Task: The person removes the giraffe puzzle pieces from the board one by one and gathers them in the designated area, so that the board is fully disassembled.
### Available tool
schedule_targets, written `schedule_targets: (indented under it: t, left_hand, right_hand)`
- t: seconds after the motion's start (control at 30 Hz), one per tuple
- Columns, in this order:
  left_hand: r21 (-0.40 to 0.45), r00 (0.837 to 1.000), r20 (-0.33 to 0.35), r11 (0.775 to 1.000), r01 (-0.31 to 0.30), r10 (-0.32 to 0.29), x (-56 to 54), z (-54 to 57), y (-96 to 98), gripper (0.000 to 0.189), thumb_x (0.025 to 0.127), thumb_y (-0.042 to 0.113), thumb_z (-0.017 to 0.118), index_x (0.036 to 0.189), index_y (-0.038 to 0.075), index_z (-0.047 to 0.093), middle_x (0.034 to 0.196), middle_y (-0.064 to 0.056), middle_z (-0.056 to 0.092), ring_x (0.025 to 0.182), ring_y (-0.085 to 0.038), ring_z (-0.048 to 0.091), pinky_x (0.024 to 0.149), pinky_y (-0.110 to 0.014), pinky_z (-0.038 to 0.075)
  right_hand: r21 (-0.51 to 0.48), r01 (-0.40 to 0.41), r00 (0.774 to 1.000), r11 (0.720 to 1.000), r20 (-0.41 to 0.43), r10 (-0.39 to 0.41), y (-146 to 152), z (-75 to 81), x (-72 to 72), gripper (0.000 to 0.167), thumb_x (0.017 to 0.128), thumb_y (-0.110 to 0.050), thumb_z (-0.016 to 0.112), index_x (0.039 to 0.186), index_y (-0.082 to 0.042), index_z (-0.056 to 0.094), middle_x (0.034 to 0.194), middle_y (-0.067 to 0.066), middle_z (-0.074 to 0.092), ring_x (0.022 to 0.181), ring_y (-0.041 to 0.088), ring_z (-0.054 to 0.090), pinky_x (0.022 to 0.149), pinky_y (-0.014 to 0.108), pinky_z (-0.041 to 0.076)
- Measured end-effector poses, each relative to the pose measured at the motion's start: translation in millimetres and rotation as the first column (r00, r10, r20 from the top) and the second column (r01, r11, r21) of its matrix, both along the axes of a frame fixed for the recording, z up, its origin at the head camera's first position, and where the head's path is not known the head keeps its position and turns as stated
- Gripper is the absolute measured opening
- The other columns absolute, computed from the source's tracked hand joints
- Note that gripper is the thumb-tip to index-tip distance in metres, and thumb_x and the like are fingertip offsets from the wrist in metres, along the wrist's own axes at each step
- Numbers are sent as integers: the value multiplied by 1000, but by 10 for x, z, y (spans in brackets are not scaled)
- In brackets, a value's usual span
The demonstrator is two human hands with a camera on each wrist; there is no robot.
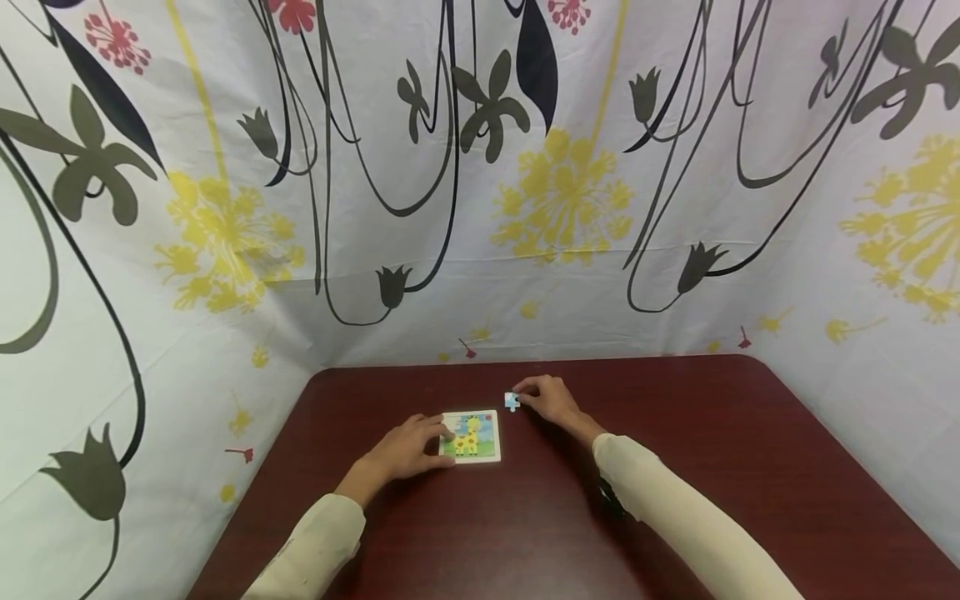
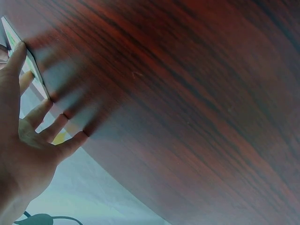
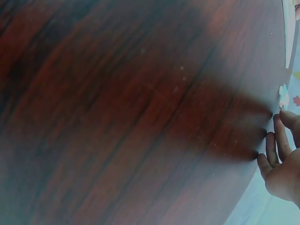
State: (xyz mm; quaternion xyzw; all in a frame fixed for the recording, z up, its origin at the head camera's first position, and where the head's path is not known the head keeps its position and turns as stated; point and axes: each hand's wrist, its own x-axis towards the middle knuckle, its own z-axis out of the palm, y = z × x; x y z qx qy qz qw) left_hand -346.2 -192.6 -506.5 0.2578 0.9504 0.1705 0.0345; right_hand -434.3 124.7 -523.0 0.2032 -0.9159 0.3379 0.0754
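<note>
Behind and at both sides, white floral cloth [image 1: 585, 321]; between its walls, a dark red wood-grained table [image 1: 540, 533]. Stretched over the tabletop, cream sleeves [image 1: 675, 496]. Left hand [image 1: 408, 446] spread, masking the left side of a framed giraffe jigsaw [image 1: 483, 446] lying flat. Right hand [image 1: 553, 402] pinching the partly hidden right edge of a small blue-and-white jigsaw piece [image 1: 512, 401], just beyond the giraffe jigsaw's far right corner, apart from it.

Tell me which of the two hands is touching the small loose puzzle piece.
The right hand: it touches the loose puzzle piece, whereas the left hand rests on the giraffe puzzle.
</note>
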Motion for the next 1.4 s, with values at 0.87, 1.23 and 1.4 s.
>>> schedule_targets:
  t: [0.87,1.23,1.4]
  left_hand:
    - [-7,999,34,1000,-20,20,-8,-12,11,46,92,54,75,129,27,70,157,-10,49,141,-37,46,106,-61,43]
    - [-13,999,37,999,-30,30,-28,-19,15,46,92,55,75,128,28,70,156,-10,50,140,-37,46,105,-61,44]
    - [-10,999,42,999,-34,34,-24,-22,25,47,92,56,75,130,28,69,156,-10,49,140,-37,46,105,-61,44]
  right_hand:
    - [-50,-187,981,981,34,189,-397,66,135,24,97,-8,74,120,-3,74,106,8,76,95,21,73,82,35,58]
    - [-32,-268,962,963,40,269,-547,73,230,21,98,-7,72,119,-2,75,106,9,76,95,21,72,80,33,58]
    - [-16,-285,957,958,48,285,-639,93,266,21,97,-9,75,117,-2,76,104,10,76,92,21,72,80,36,58]
